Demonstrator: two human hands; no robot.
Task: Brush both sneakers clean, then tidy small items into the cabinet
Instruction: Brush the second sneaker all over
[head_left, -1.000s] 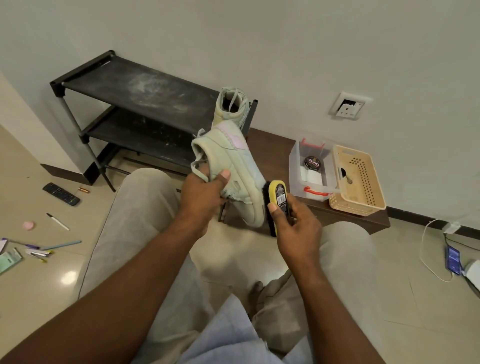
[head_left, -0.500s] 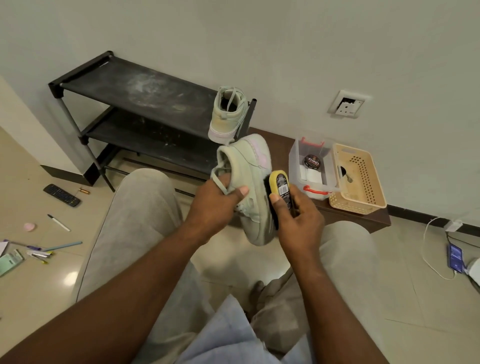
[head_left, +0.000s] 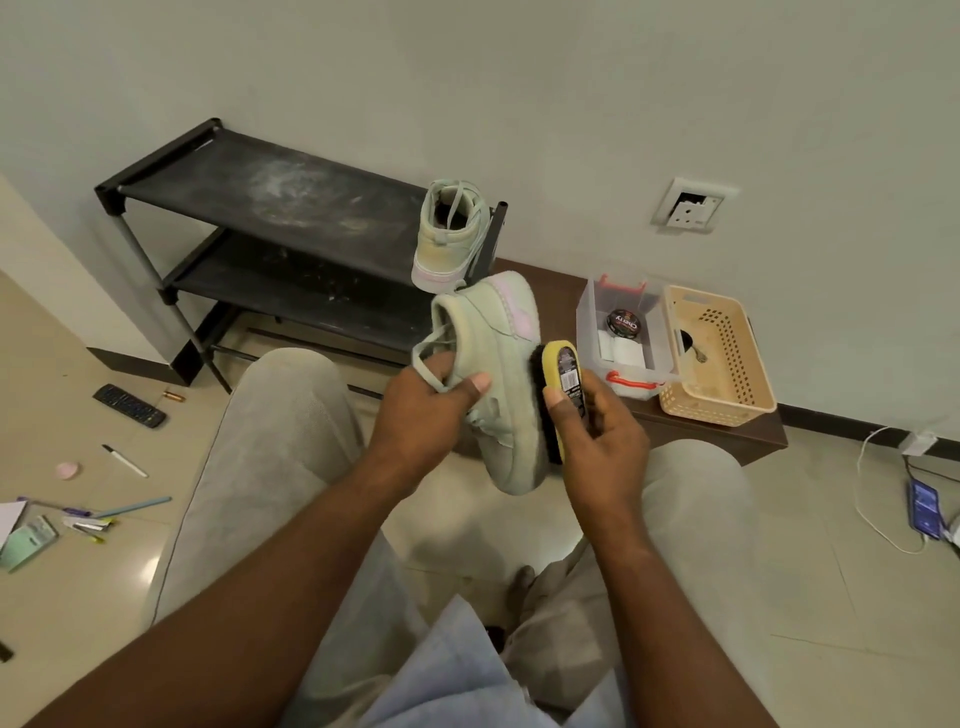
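The black two-tier shoe rack (head_left: 291, 208) stands against the wall, and the second pale green sneaker (head_left: 449, 234) sits at the right end of its top shelf, heel towards the person, probably parked within reach, though I cannot tell whether it has been brushed; beside the rack, the low dark brown wooden bench (head_left: 727, 441) carries the beige perforated plastic basket (head_left: 727, 405) at its right end; the clear plastic box (head_left: 589, 322) touches the basket's left side and holds the round black polish tin (head_left: 625, 325), so the kit lies near the working hand; the pale green low-top sneaker (head_left: 498, 364) is held in the air above the lap, before the bench's left end, heel up and toe down, its right flank turned to meet the bristles; the left hand (head_left: 421, 415) grips it at the collar, thumb across the side, to brace it against the strokes; the right hand (head_left: 597, 441) is wrapped round the yellow-backed black-bristled shoe brush (head_left: 558, 374), whose bristles press on the edge by the sole; on the floor at the left lie a black remote control (head_left: 130, 405) and a white pen (head_left: 124, 460), likely things to tidy later; compared with a second ago, the held sneaker has dropped clear of the one on the rack and stands more upright, and the brush has moved up from the toe; since half a second ago little differs.
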